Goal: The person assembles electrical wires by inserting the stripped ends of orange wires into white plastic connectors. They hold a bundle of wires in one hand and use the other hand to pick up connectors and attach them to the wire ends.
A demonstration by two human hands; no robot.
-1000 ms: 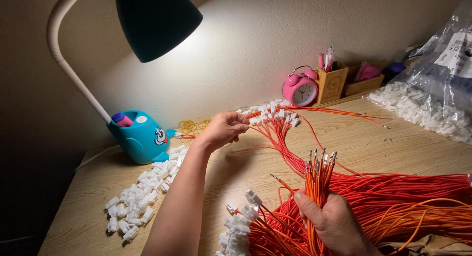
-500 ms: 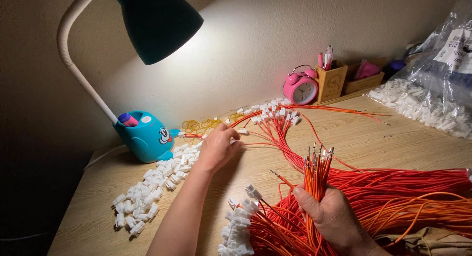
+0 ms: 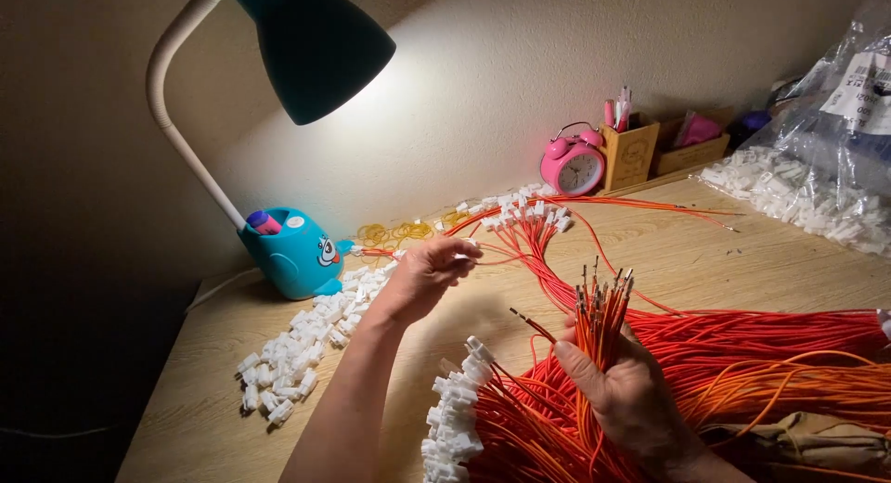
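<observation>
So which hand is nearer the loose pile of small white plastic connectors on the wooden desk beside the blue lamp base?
Left. The left hand hovers just right of the connector pile, fingers pinched. The right hand is farther right, gripping a bundle of orange wires.

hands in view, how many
2: the left hand reaches over the desk near the loose white connectors; the right hand grips an upright bundle of orange wires.

Teal lamp [image 3: 311, 51] lights plain beige wall [image 3: 520, 65]; pale wooden surface [image 3: 687, 260]; left edge falls dark.
</observation>
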